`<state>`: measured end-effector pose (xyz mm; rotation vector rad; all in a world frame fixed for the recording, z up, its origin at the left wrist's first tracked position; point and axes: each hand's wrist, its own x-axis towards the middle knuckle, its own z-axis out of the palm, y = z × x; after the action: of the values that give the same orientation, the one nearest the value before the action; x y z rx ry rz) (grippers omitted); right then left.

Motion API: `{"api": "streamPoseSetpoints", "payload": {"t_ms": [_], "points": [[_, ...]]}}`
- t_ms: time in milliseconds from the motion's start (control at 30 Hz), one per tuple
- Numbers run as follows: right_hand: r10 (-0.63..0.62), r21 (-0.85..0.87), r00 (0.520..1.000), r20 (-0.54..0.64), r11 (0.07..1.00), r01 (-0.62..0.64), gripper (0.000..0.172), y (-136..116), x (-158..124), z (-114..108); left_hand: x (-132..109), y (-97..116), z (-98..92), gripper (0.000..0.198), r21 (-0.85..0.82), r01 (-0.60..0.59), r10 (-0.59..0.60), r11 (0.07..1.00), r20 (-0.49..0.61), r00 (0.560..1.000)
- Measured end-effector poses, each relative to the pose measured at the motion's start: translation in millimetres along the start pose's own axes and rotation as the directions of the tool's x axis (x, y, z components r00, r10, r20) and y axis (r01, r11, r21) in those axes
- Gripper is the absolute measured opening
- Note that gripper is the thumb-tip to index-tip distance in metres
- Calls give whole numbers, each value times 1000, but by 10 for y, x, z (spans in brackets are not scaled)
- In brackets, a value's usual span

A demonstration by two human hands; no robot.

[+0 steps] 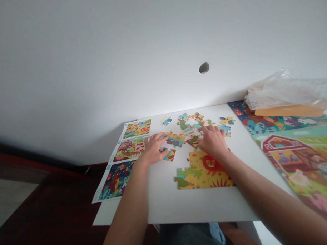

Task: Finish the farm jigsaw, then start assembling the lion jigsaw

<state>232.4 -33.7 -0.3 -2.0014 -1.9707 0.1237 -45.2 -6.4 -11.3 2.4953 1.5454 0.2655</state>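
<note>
Left hand (153, 149) lies wide open beside a teal-and-orange cardboard jigsaw piece (169, 154); right hand (211, 142) rests on loose cardboard pieces (193, 142), grip indeterminate.

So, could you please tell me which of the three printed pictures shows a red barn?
The middle picture: the top one is yellow with a lion, the bottom one dark.

Yellow jigsaw section (204, 171) with a red-maned lion is joined up and lying flat, ragged edges and all. Loose puzzle pieces (192, 125) are scattered just above it, mostly face up. Left hand (153, 149) sits spread out, thumb right by a striped piece (169, 154), while right hand (212, 140) presses down on the pile's near edge.
</note>
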Motion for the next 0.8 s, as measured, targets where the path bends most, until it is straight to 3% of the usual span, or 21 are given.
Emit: {"api": "streamPoseSetpoints", "payload": {"t_ms": [267,533,633,733,800], "points": [[-54,15,995,89,998,53,49,5,24,50,48,161,44,56,-56,-32,29,998,-49,998],[-120,31,991,56,992,118,45,-141,-49,101,79,208,88,55,-62,-36,35,997,-22,999],[-53,38,999,-4,998,53,34,-59,12,12,191,315,67,46,-66,-41,34,997,-96,995],[98,16,987,-130,995,-97,32,190,101,-178,341,518,50,39,-84,-86,71,993,-173,982],[199,-30,969,-143,978,-206,34,391,145,-311,410,644,71,38,-102,-157,134,982,-203,970]]}}
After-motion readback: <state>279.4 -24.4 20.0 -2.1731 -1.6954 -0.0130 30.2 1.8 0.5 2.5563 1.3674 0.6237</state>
